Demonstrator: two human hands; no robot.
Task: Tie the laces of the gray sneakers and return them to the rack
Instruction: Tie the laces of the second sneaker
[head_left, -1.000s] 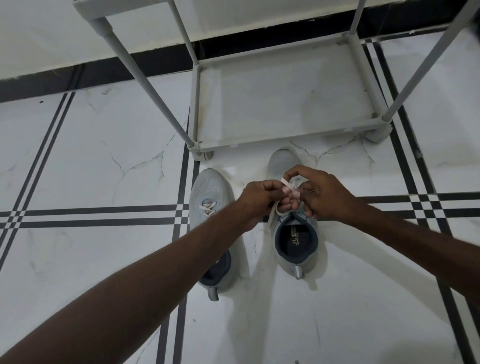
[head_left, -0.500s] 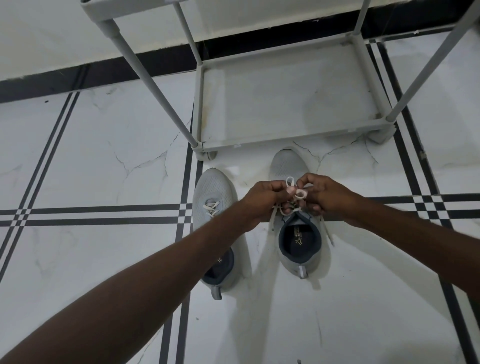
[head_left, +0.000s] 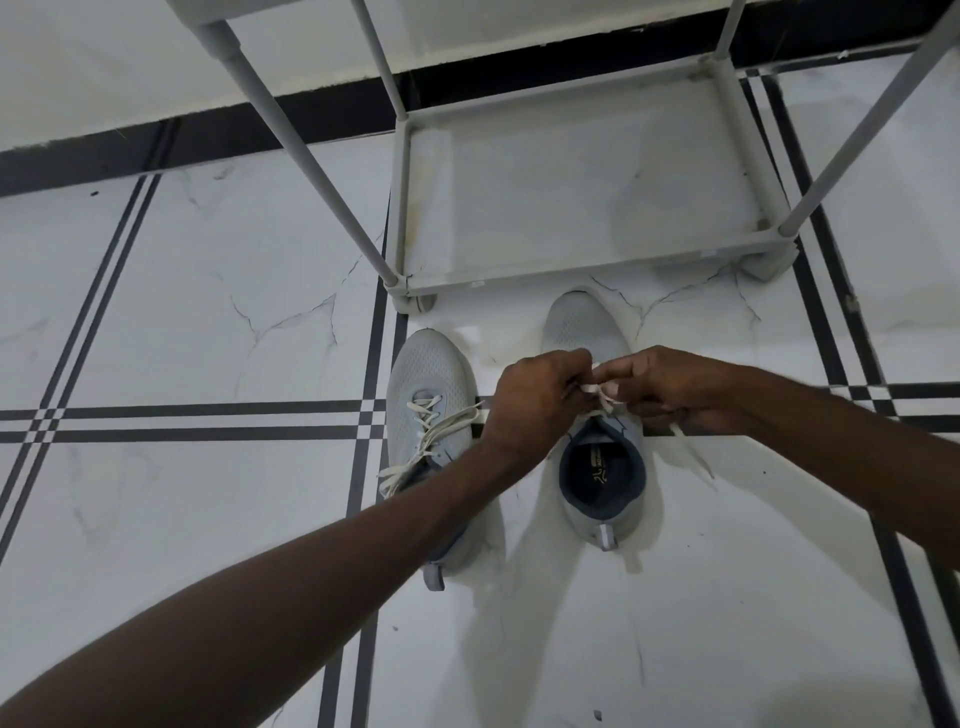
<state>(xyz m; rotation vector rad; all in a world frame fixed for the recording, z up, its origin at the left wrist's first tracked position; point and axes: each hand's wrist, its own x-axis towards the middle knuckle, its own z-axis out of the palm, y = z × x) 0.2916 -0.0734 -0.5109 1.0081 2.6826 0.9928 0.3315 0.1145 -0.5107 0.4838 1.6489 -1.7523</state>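
Two gray sneakers stand side by side on the floor, toes toward the rack. Above the right sneaker my left hand and my right hand meet, each pinching part of its white lace. Their fingers hide the knot. The left sneaker lies partly under my left forearm, its white laces loose and spilling off its left side. The gray shoe rack stands just beyond the toes.
The rack's bottom shelf holds nothing, and its slanted posts rise to the left and right. A white marble floor with black stripes spreads all around. A black skirting and a white wall run behind the rack.
Both hands stay on the right sneaker's lace and have drawn slightly apart. The left sneaker's loose laces now show more, spread out to the left.
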